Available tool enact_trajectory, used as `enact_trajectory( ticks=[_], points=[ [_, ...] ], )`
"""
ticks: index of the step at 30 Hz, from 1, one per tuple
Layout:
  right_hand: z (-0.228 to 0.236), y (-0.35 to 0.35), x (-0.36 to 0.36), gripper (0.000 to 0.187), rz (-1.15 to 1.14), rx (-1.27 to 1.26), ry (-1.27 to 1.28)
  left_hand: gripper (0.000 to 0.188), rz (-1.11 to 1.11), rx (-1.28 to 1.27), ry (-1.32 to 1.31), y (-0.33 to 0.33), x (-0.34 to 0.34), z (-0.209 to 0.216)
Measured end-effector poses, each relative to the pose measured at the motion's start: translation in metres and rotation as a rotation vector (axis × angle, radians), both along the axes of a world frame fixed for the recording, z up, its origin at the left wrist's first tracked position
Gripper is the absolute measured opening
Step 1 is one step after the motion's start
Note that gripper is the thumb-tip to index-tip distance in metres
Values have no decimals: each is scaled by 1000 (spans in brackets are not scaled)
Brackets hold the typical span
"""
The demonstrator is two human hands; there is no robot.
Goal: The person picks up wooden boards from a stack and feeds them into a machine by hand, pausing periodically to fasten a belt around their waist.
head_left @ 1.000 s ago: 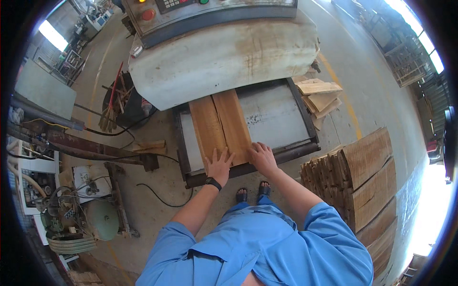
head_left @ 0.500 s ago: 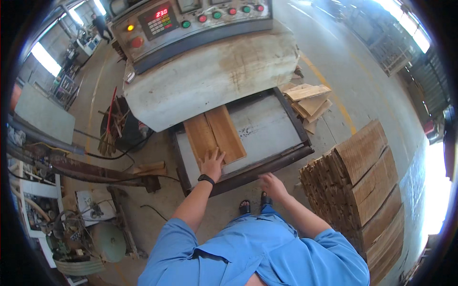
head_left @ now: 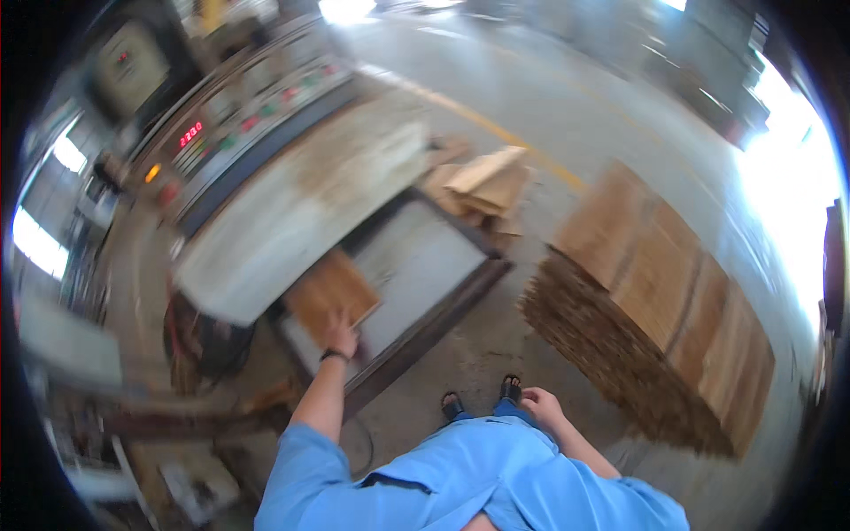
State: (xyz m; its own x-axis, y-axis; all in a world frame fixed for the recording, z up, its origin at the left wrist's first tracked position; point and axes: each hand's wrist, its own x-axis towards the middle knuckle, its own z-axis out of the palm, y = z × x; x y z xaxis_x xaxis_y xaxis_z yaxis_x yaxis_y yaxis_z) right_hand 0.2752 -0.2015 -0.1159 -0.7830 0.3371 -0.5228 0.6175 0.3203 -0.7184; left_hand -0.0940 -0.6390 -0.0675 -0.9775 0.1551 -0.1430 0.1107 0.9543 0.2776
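Observation:
My left hand (head_left: pixel 340 334), with a dark band on its wrist, lies with fingers stretched out on the near end of a brown wooden board (head_left: pixel 329 294). The board rests on the pale metal bed (head_left: pixel 414 257) of a machine, and its far end is hidden under the machine's light cover (head_left: pixel 305 190). Away from the board, my right hand (head_left: pixel 542 405) hangs low in front of my body, beside my feet. Its fingers are loosely curled, and nothing shows in them.
A tall stack of wooden boards (head_left: pixel 660 257) stands on the floor to the right. Several loose pieces of wood (head_left: pixel 482 181) are piled beyond the machine bed. The control panel (head_left: pixel 248 115) with lit digits is at the upper left. A dark rail (head_left: pixel 434 323) edges the bed.
My view has swung right, so the machine sits further left and the stack nearer the middle. Less of the board shows outside the cover. My right hand has dropped away from the bed's edge.

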Motion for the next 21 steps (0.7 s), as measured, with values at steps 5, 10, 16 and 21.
enact_trajectory(
  ticks=[5,10,16,21],
  points=[
    [9,34,24,43,50,80,42,72,-210,112,111,78,38,-1],
    [24,94,73,40,-112,131,132,50,-531,420,-145,263,129,16],
    [73,222,187,30,-393,360,352,45,-837,587,-373,471,265,33],
    [85,371,311,29,-733,952,396,44,-888,663,-755,609,362,52]
  ],
)
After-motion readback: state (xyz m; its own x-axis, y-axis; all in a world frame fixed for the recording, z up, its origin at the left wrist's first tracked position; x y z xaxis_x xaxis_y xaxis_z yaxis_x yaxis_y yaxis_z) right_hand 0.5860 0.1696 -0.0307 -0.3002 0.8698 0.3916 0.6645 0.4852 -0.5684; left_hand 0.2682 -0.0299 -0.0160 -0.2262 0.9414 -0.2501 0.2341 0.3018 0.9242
